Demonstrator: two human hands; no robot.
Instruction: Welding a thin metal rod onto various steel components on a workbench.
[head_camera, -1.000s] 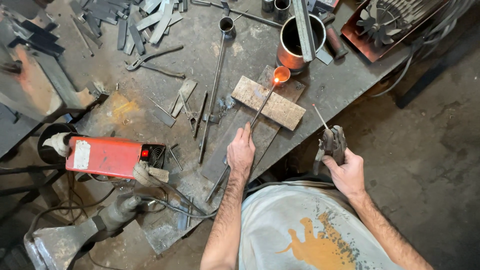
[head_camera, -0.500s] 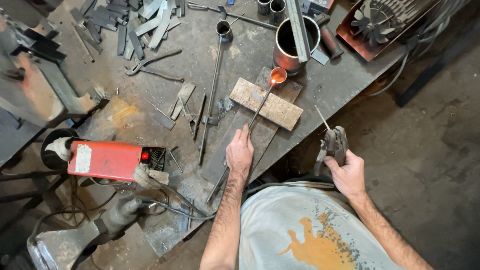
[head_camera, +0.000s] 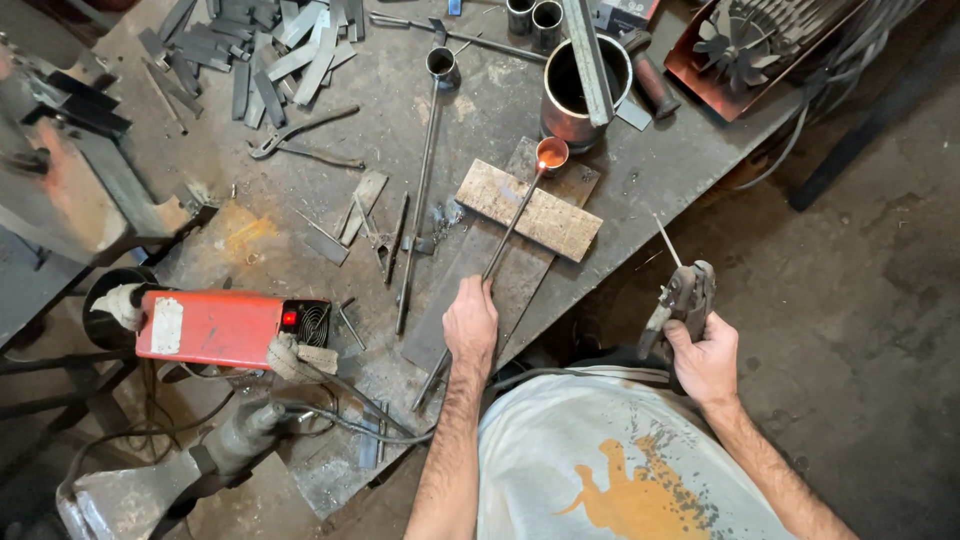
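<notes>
Seen from above, a person stands at a cluttered metal workbench (head_camera: 640, 190). The left hand (head_camera: 470, 322) is closed around a thin steel rod (head_camera: 510, 225) near its lower end. The rod lies on a long dark steel plate (head_camera: 470, 290) and crosses a pale rectangular block (head_camera: 530, 208) that sits on that plate. Its long axis runs diagonally, from the near edge of the bench up and to the right. At its far tip, just past the block, is a small round cup (head_camera: 551, 153) glowing orange, pointing toward a large open metal pot (head_camera: 585, 85) just beyond the block.

The right hand (head_camera: 708, 355) is held off the bench edge, well to the right of the block, clamped on a welding electrode holder (head_camera: 682, 300). A thin welding stick (head_camera: 668, 241) juts up from it, angled toward the block.

To handle this well, the left hand would best keep its grip well back from the glowing end, press the rod flat against the block so the cup cannot roll, and keep the stick clear of the work until the rod is steady.

Left of the block lie a red welding machine (head_camera: 215, 327), pliers (head_camera: 300, 140) and scattered steel strips (head_camera: 260, 55).
</notes>
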